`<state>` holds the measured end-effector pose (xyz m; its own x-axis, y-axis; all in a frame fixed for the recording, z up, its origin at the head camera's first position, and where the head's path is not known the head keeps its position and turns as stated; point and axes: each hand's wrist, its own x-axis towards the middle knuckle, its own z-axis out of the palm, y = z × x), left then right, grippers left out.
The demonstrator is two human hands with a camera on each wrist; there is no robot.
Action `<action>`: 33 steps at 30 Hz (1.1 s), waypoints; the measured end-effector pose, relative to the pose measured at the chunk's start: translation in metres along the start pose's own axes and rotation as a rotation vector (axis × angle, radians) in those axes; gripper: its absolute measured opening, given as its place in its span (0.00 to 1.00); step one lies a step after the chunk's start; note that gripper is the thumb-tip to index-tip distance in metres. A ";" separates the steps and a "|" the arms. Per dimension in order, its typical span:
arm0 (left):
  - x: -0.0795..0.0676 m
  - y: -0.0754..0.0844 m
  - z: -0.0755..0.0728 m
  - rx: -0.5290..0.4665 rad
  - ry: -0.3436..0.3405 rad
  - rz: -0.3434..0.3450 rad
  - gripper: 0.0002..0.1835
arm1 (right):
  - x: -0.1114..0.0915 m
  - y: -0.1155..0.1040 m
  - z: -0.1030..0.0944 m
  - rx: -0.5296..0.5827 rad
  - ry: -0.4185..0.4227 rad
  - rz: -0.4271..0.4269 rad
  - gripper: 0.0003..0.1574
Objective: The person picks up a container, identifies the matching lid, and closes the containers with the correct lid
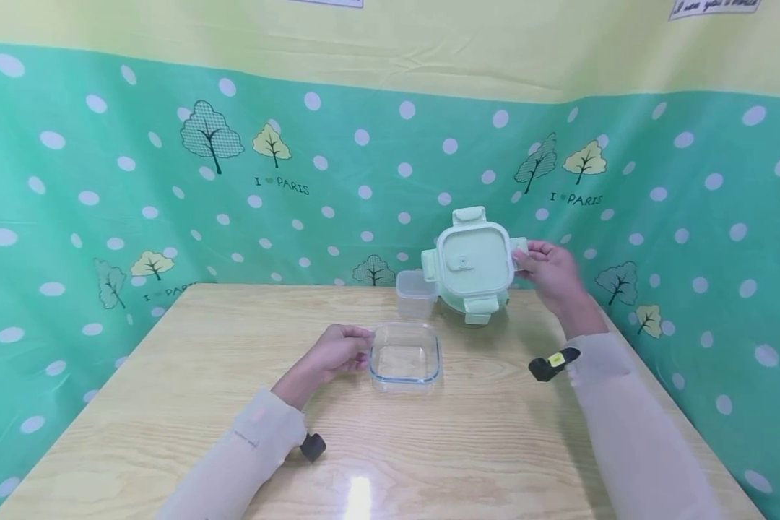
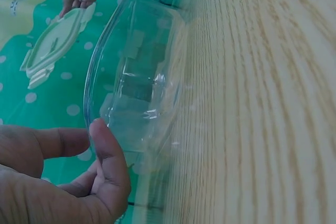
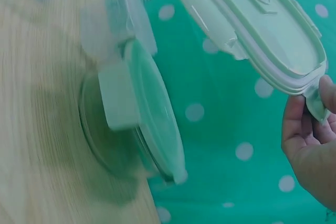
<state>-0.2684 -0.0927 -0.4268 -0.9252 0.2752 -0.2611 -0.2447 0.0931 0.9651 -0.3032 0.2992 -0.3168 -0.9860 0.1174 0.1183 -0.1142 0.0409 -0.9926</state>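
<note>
In the head view, a square clear glass food container (image 1: pixel 406 379) sits on the table with its top uncovered. My left hand (image 1: pixel 339 352) pinches its left rim; the left wrist view shows thumb and fingers (image 2: pixel 111 156) at the glass edge. Raised above the back right of the table is a pale green lid (image 1: pixel 477 261) with clip flaps. One of those flaps is pinched by my right hand (image 1: pixel 549 273), as the right wrist view also shows. Behind and below the lid stands a round glass container with a green lid (image 3: pixel 155 111), mostly hidden in the head view.
A small translucent plastic box (image 1: pixel 416 295) stands beside the round container, near the table's back edge. The wooden table (image 1: pixel 234 361) is bordered at the back and sides by a green dotted cloth (image 1: pixel 338 209).
</note>
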 end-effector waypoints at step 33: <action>0.025 0.073 0.000 -0.245 0.019 0.360 0.26 | -0.017 0.031 0.094 0.387 -0.064 0.025 0.15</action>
<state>-0.3094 -0.0786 -0.3627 -0.9688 0.2307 0.0908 0.0348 -0.2361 0.9711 -0.3015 0.2052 -0.3524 -0.9932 0.0510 0.1042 -0.1154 -0.3398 -0.9334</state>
